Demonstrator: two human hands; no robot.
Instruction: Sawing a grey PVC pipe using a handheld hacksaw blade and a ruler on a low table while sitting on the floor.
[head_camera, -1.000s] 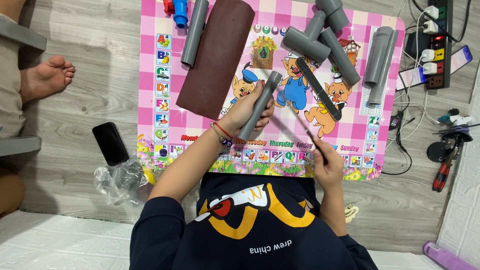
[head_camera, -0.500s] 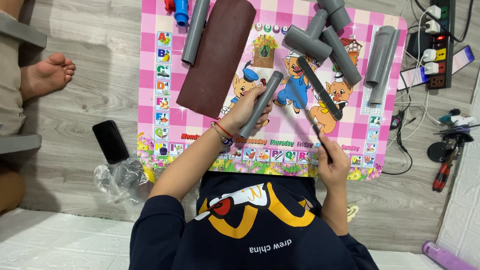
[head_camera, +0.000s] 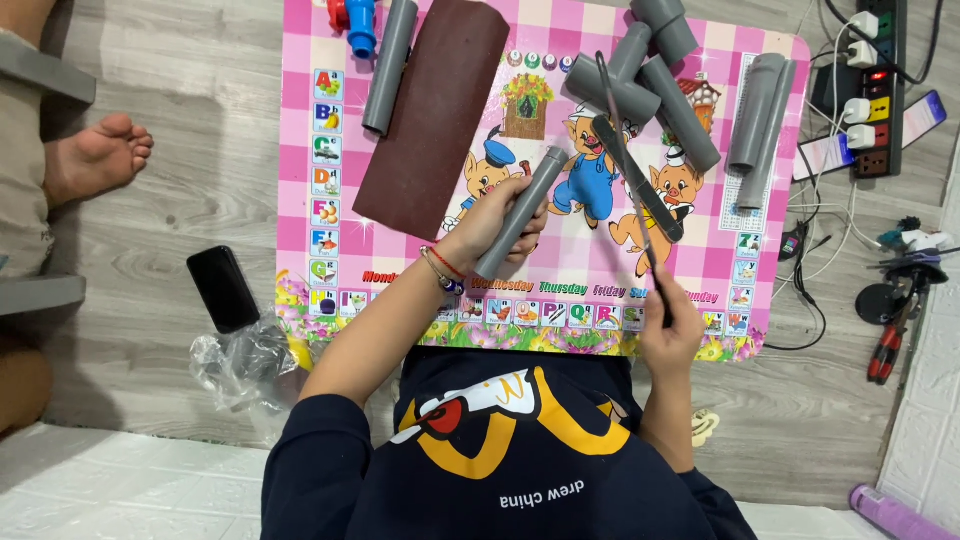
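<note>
My left hand (head_camera: 487, 228) grips a short grey pipe (head_camera: 522, 208), held slanted just above a pink cartoon mat (head_camera: 762, 292). My right hand (head_camera: 668, 325) holds the handle end of a thin saw-like tool (head_camera: 640, 185) with a black bar. The tool reaches away from me over the mat, to the right of the pipe and not touching it. Its thin tip ends near the joined grey pipe fittings (head_camera: 640, 75).
On the mat lie a brown sheet (head_camera: 435, 110), a long grey pipe (head_camera: 390, 65) and two grey pipe pieces (head_camera: 760, 115). A power strip (head_camera: 880, 80) with cables is at the right. At the left are a black phone (head_camera: 223, 288), crumpled plastic (head_camera: 240, 360) and another person's foot (head_camera: 95, 155).
My right hand has tilted the saw-like tool so its tip reaches farther across the mat toward the fittings. My left hand and its pipe have barely moved.
</note>
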